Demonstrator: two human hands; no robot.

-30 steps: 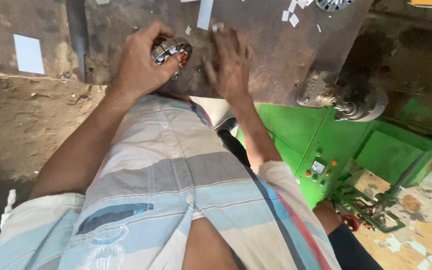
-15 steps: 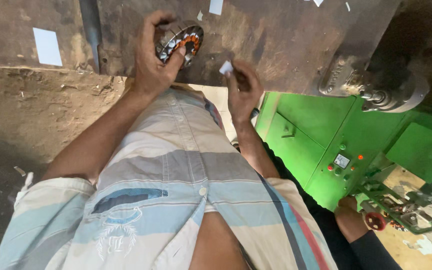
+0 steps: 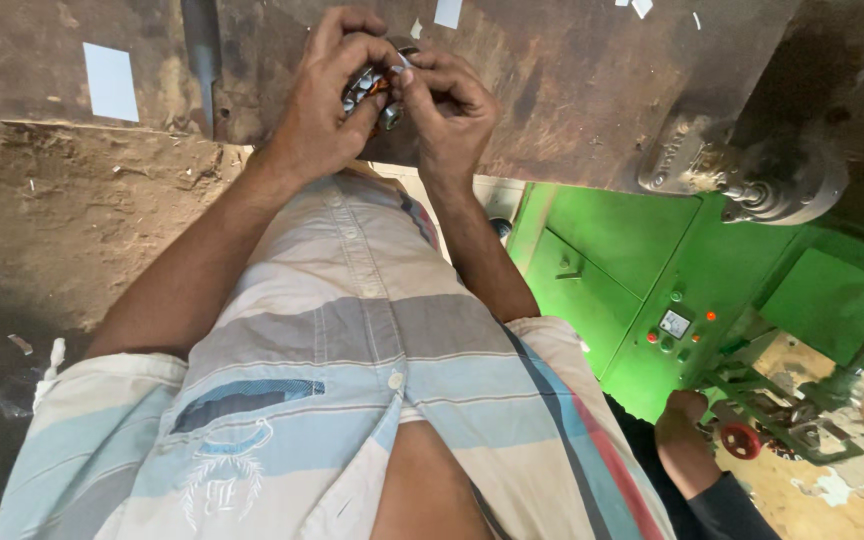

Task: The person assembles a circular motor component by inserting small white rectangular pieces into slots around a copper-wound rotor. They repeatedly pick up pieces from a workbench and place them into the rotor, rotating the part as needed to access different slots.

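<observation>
**Small wound part being worked over a rusty metal bench**

The round metal part (image 3: 372, 88), ringed with shiny teeth and showing copper-coloured windings, is sitting up against the worn brown bench top (image 3: 572, 90), almost wholly covered by two hands. It is looking like a fiddly grip: the part is being pinched from both sides above a hard plate, so a slip of either thumb could be letting it drop and roll, and the thin windings could be getting nicked by a fingernail or by the toothed edge scraping the plate.

The left hand (image 3: 324, 105) is curling closed around the part, fingers wrapped over its top and thumb pressing in from below. The right hand (image 3: 449, 110) is also closing on it, fingertips bunched at its right edge around a small pale scrap that is too tiny to identify.

White paper slips (image 3: 111, 80) are lying on the bench. Lower right, another person's hand (image 3: 684, 440) is resting beside a green machine cabinet (image 3: 602, 290) and a red handwheel (image 3: 740, 440).
</observation>
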